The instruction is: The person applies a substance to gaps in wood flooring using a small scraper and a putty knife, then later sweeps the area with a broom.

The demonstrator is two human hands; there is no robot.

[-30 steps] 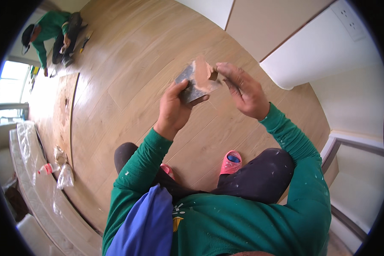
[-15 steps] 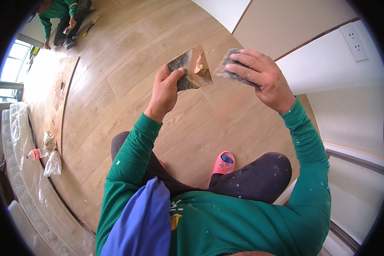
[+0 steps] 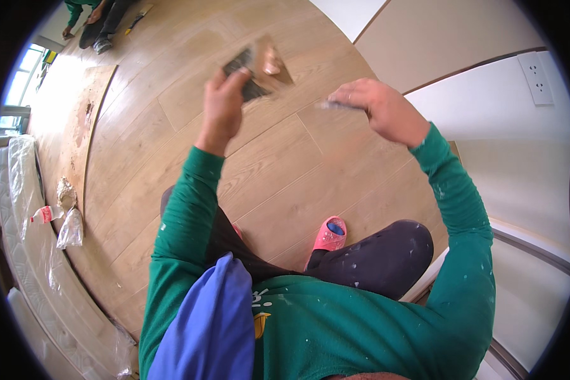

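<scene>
1. under me is a light wooden plank floor point(image 3: 285, 171), its boards running long across the room.
2. my pink slipper point(image 3: 330, 234) rests flat on the boards, just beside my knee.
3. off to my left a large brown sheet point(image 3: 69, 133) lies flat on the planks.
4. at its near end sit crumpled clear plastic bags point(image 3: 68, 221).
5. far off at the top, another person point(image 3: 95, 19) crouches on the floor, a tool beside them.
</scene>
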